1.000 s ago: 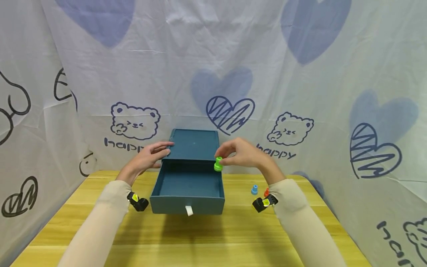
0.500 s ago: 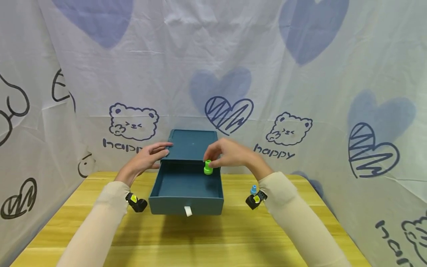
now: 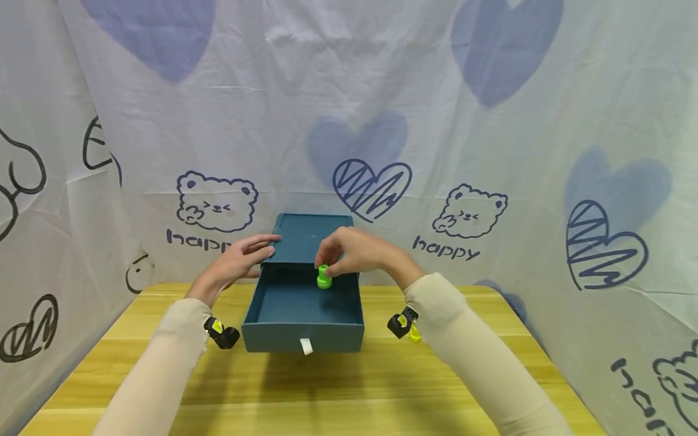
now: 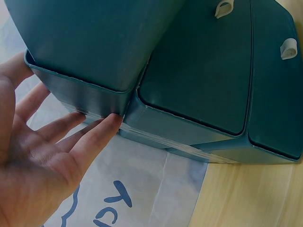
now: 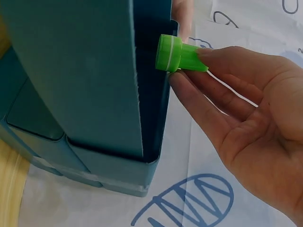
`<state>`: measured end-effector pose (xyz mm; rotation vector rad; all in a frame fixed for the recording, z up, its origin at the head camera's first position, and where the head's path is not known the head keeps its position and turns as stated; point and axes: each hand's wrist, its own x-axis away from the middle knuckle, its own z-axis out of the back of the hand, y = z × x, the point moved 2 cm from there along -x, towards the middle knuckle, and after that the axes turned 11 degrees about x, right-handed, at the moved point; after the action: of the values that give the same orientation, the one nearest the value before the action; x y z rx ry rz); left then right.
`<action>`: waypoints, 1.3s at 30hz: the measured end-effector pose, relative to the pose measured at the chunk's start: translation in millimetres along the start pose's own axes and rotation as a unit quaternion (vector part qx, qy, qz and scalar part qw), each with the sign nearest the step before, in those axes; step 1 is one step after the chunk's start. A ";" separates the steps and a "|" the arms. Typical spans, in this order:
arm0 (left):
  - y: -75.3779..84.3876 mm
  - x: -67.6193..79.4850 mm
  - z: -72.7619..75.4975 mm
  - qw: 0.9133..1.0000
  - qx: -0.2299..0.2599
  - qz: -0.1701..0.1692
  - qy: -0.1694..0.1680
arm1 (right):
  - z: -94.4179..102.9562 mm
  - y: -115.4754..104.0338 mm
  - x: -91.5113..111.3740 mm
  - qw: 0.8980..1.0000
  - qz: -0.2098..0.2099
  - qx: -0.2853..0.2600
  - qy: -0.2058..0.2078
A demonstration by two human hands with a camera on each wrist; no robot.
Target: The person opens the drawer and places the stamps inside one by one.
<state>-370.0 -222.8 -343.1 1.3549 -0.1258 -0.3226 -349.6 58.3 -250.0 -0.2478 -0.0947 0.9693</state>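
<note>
A dark teal drawer cabinet stands on the table with its top drawer pulled out. My right hand pinches a small green toy stamp between thumb and fingers, above the back part of the open drawer. In the right wrist view, the stamp's wide round end points toward the drawer's side wall. My left hand rests against the cabinet's left side. Its fingertips touch the casing beside the top drawer, with the fingers loosely extended. No item shows inside the drawer.
Two lower drawers are closed, each with a pale pull tab. A yellow piece lies on the wooden table, partly behind my right wrist camera. Behind the table hangs a printed cloth.
My right hand has carried the green stamp leftward and slightly down, from the drawer's right edge to over its interior. The right forearm now hides the blue and red pieces. My left hand stays put.
</note>
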 end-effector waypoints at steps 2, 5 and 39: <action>-0.1 -0.2 0.1 1.000 -0.001 0.002 0.002 | -0.4 -1.5 -3.7 1.000 0.002 -0.001 -0.004; -0.1 -0.7 0.2 1.000 -0.003 0.003 0.004 | -1.5 -3.8 -9.5 1.000 0.005 0.000 -0.008; 0.6 -0.6 0.7 1.000 -0.004 0.013 0.004 | -14.0 -18.8 -48.0 0.996 0.018 -0.043 -0.072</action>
<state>-370.6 -223.2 -342.3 1.3461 -0.1348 -0.2963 -359.0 6.2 -257.4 -0.2597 -0.2648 1.0197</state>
